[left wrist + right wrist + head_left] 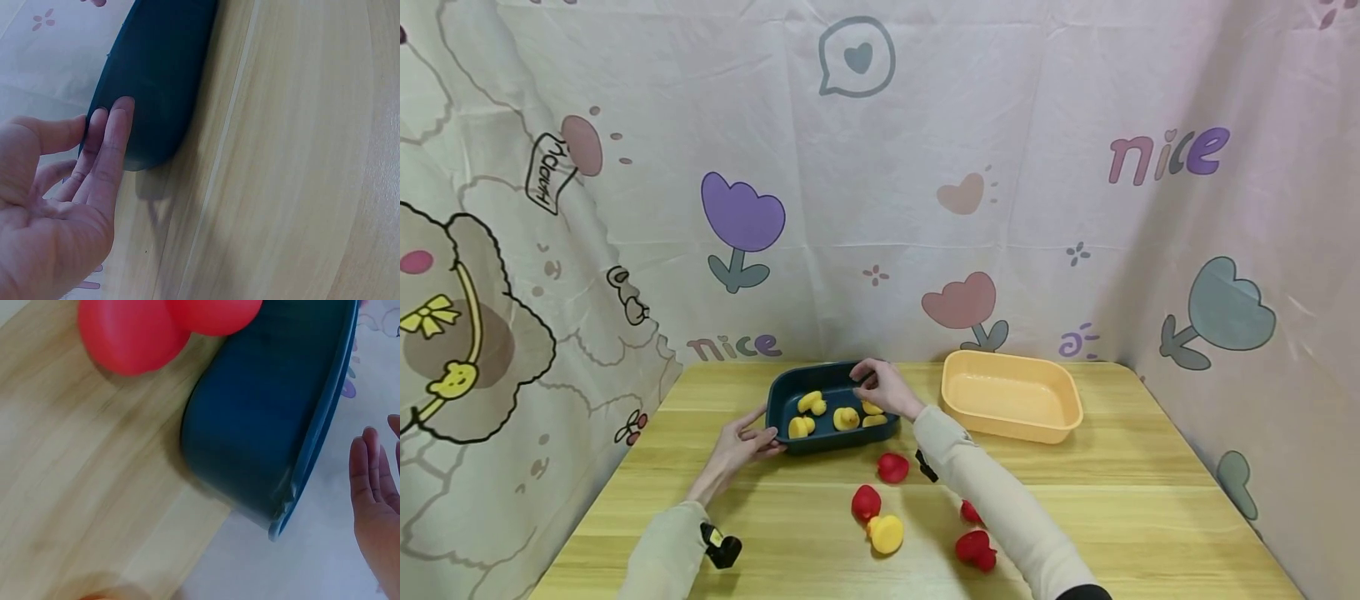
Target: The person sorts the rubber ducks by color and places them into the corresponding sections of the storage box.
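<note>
A dark blue rectangular bin (831, 447) sits at the back of the table with several small yellow rubber ducks (846, 418) inside. At its front left corner my left hand (741, 446) holds the rim, thumb at the edge and fingers along the outer wall (153, 100). My right hand (887, 387) is over the bin's right side, with no object in its fingers. Seen from the right wrist, those fingers (369, 469) are fairly straight and apart from the bin's rim. Part of the ducks on the right is hidden beneath this hand.
In front of the bin lie red toys (892, 468) and one yellow duck (886, 534). More red toys (976, 550) are by the right forearm, one partly covered by the sleeve. A pale orange bin (1011, 429) stands at the back right, before a printed cloth backdrop (865, 208).
</note>
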`<state>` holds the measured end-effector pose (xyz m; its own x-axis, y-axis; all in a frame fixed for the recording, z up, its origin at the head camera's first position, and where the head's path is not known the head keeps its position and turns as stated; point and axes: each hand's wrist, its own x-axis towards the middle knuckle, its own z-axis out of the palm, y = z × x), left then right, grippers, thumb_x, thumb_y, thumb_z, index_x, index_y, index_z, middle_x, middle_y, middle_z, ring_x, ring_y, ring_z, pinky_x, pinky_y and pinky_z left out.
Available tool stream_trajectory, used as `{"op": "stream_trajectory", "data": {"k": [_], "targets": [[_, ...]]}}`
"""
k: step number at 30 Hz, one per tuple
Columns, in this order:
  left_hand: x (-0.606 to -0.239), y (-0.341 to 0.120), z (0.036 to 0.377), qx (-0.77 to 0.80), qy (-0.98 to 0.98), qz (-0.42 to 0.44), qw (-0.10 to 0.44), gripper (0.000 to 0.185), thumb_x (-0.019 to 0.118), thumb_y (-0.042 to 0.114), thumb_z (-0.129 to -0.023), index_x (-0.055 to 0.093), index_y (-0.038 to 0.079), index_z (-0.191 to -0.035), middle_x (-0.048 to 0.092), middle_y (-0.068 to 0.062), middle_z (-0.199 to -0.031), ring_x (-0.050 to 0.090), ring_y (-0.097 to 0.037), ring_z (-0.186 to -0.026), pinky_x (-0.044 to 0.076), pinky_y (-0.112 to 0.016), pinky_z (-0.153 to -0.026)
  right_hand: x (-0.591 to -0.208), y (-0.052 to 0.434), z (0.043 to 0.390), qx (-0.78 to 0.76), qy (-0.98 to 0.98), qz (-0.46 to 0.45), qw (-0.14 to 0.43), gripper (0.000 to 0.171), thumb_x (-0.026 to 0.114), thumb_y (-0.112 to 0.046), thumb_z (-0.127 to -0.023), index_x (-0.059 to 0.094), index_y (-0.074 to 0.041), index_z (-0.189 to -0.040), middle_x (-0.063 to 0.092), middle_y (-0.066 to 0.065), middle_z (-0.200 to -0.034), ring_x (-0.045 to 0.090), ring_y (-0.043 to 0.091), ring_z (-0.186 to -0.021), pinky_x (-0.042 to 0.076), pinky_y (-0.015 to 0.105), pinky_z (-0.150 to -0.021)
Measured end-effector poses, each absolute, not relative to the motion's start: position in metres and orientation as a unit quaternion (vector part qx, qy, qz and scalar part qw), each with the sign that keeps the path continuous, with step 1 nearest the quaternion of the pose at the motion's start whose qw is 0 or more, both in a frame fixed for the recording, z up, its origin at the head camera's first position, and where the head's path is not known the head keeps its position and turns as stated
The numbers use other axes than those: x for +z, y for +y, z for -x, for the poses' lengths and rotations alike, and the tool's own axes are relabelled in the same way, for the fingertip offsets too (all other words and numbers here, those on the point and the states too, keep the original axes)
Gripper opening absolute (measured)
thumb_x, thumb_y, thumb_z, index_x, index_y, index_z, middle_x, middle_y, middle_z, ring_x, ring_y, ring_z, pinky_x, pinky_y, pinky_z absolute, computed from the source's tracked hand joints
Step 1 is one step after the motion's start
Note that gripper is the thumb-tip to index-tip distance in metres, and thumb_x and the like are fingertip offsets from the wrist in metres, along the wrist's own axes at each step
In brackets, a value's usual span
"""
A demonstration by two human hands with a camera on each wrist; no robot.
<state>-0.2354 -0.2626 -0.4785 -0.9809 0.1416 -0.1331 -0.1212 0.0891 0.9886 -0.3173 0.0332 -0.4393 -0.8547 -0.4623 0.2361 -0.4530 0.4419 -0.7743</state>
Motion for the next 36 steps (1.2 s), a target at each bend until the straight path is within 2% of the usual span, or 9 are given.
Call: {"op": "stream_trajectory", "data": {"k": [7,10,14,20,27,36], "targets": [[-0.479,-0.263,0.235,0.674,0.732,-0.01,0.097,0.07,0.054,0.007,-0.103,0.014,-0.001,-0.16,0.075,-0.007,-0.098,0.076,-0.013,-0.083,0.063,-0.032,-0.087,-0.437,0.046,0.306,-0.437,0.844,0.311,0.017,0.025,0.071,-0.002,-0.091,0.065,0.004,-0.115,0.069,0.021,-0.113,0.067,0.022,-0.086,0.059,0.02,-0.072],[-0.479,-0.263,0.235,0.673,0.733,-0.009,0.097,0.07,0.055,0.007,-0.103,0.014,0.0,-0.16,0.075,-0.006,-0.097,0.076,-0.012,-0.083,0.063,-0.031,-0.087,-0.436,0.052,0.3,-0.428,0.843,0.324,0.027,0.023,0.07,-0.003,-0.092,0.065,0.002,-0.114,0.069,0.019,-0.11,0.065,0.017,-0.083,0.058,0.019,-0.072],[-0.478,-0.262,0.234,0.674,0.732,-0.008,0.097,0.07,0.054,0.006,-0.103,0.014,0.0,-0.16,0.074,-0.005,-0.095,0.076,-0.012,-0.083,0.063,-0.03,-0.086,-0.434,0.062,0.29,-0.417,0.841,0.343,0.04,0.023,0.069,-0.003,-0.092,0.065,0.003,-0.114,0.068,0.023,-0.11,0.065,0.015,-0.082,0.058,0.018,-0.076],[-0.479,-0.262,0.234,0.676,0.731,-0.01,0.095,0.07,0.054,0.006,-0.103,0.014,-0.001,-0.16,0.075,-0.006,-0.096,0.076,-0.012,-0.082,0.063,-0.03,-0.086,-0.432,0.074,0.276,-0.406,0.837,0.363,0.058,0.028,0.07,-0.005,-0.092,0.064,0.007,-0.116,0.068,0.025,-0.113,0.067,0.02,-0.084,0.059,0.019,-0.078],[-0.48,-0.263,0.235,0.68,0.727,-0.008,0.097,0.071,0.055,0.006,-0.103,0.013,0.0,-0.16,0.074,-0.005,-0.095,0.076,-0.012,-0.082,0.063,-0.029,-0.085,-0.431,0.084,0.263,-0.389,0.836,0.383,0.063,0.027,0.071,-0.006,-0.091,0.064,0.004,-0.116,0.069,0.022,-0.114,0.067,0.015,-0.084,0.063,0.03,-0.084],[-0.481,-0.263,0.235,0.674,0.733,0.0,0.093,0.069,0.055,0.006,-0.103,0.016,0.001,-0.16,0.075,-0.012,-0.101,0.076,-0.013,-0.083,0.063,-0.03,-0.086,-0.436,0.091,0.251,-0.381,0.832,0.392,0.093,0.027,0.071,-0.006,-0.091,0.064,0.003,-0.115,0.069,0.022,-0.114,0.068,0.013,-0.086,0.062,0.029,-0.088]]}}
